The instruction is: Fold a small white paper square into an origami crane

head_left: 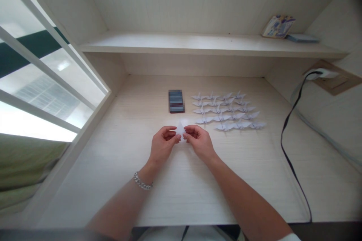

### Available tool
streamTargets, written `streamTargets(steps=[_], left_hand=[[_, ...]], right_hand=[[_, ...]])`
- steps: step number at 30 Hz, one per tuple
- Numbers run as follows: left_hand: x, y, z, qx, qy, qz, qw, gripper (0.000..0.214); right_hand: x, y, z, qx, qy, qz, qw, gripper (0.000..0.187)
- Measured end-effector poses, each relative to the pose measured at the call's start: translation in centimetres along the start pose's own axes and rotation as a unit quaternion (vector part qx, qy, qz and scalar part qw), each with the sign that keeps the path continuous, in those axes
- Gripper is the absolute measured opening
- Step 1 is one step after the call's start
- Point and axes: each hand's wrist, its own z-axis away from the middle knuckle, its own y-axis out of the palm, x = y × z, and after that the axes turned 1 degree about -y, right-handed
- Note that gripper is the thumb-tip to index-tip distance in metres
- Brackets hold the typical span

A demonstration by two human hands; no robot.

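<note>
A small folded piece of white paper (181, 128) is pinched between both hands just above the pale desk (118, 147). My left hand (162, 145), with a silver bracelet on the wrist, grips its left side with curled fingers. My right hand (199, 141) grips the right side the same way. Beyond my right hand, several folded white paper cranes (227, 111) lie in neat rows on the desk.
A dark phone (176, 101) lies flat just left of the cranes. A black cable (291, 150) runs from a wall plug (322, 73) down the desk's right side. A shelf (198, 43) above holds a small booklet (278, 26). White bars stand at the left.
</note>
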Motion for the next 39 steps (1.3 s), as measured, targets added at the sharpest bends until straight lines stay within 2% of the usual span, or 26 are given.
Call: streamTargets(steps=[6, 12, 28, 32, 35, 39], left_hand=[[0.39, -0.26, -0.17, 0.004, -0.005, -0.012, 1.000, 0.029], [0.33, -0.24, -0.19, 0.007, -0.014, 0.007, 1.000, 0.036], [-0.03, -0.17, -0.27, 0.004, -0.001, -0.006, 1.000, 0.032], [0.25, -0.27, -0.27, 0.003, 0.000, -0.041, 0.999, 0.024], [0.22, -0.30, -0.16, -0.002, 0.001, -0.071, 0.997, 0.020], [-0.06, -0.31, 0.02, 0.009, 0.010, -0.100, 0.995, 0.015]], right_hand=[[-0.40, -0.08, -0.11, 0.007, -0.008, 0.008, 1.000, 0.022], [-0.53, -0.21, -0.22, 0.007, -0.002, 0.018, 1.000, 0.023], [-0.29, -0.07, -0.35, 0.010, 0.021, -0.020, 1.000, 0.023], [-0.41, -0.30, -0.47, 0.015, 0.026, -0.017, 0.999, 0.014], [-0.19, -0.55, -0.46, 0.041, 0.028, -0.002, 0.999, 0.010], [0.32, -0.70, -0.32, 0.061, 0.054, -0.031, 0.996, 0.013]])
